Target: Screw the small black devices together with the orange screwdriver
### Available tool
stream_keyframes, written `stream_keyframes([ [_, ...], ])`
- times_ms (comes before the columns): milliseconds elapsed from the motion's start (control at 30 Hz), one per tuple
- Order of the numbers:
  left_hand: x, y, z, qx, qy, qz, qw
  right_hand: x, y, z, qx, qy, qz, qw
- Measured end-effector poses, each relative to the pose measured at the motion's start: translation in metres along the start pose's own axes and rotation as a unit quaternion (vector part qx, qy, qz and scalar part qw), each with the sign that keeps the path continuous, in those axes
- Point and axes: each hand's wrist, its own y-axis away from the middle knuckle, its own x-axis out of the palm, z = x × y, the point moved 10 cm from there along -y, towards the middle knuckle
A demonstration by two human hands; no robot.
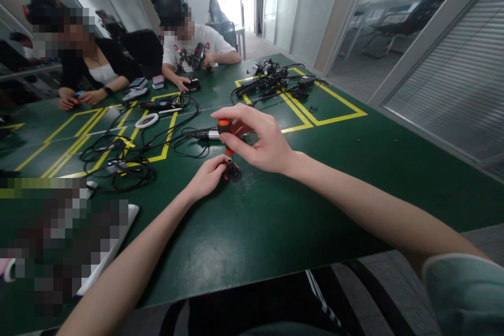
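Observation:
In the head view my right hand pinches the handle of an orange and black screwdriver, which stands upright with its shaft pointing down. Below it, a small dark round part with a wider base rests on the green table. The screwdriver's lower end meets the top of this part; its tip is hidden. My left hand grips the part from the left side, fingers closed on it. Just behind my hands lies a silver and black cylindrical tool with a cable.
Black cables lie coiled at the left, with a white ring behind them. A heap of black cables and devices sits at the back. Two people sit across the table; one holds a black device. A blurred white-edged object is front left.

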Motion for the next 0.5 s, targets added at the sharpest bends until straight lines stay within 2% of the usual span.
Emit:
stream_keyframes([
  [200,-0.007,0.002,-0.003,0.013,-0.066,-0.021,0.997,0.001,-0.001,0.001,-0.010,0.022,0.011,1.000],
  [300,-0.027,0.004,-0.008,0.022,-0.176,-0.079,0.981,0.003,0.000,0.001,0.000,0.011,0.023,1.000],
  [333,-0.038,0.005,-0.009,0.012,-0.244,-0.107,0.964,0.003,0.000,0.002,0.001,0.006,0.025,1.000],
  [400,-0.058,0.007,-0.007,-0.046,-0.388,-0.137,0.910,0.004,0.000,0.002,0.002,-0.003,0.026,1.000],
  [500,-0.082,0.011,0.007,-0.165,-0.508,-0.121,0.837,0.004,-0.001,0.001,0.008,-0.007,0.027,1.000],
])
